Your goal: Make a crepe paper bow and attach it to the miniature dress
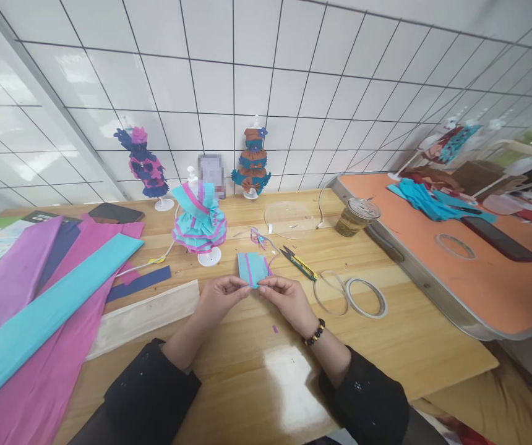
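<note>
A small turquoise piece of crepe paper (pixel 253 267) with pink-purple stripes is pinched along its near edge by both hands. My left hand (pixel 222 298) grips that edge from the left, thumb and fingers closed. From the right, my right hand (pixel 289 300) pinches the same edge close by; a dark beaded bracelet circles that wrist. Just beyond the hands, yellow-handled thread snips (pixel 299 262) lie to the right of the piece. Farther back stands a miniature dress form (pixel 200 219) in a ruffled turquoise and pink dress.
Crepe paper sheets (pixel 57 303) in several colours cover the left side. Two more dressed forms, one navy and pink (pixel 145 164), one brown and teal (pixel 252 164), stand by the wall. Tape rolls (pixel 380 309) and a lidded cup (pixel 353 221) lie right, near an orange table (pixel 433 247).
</note>
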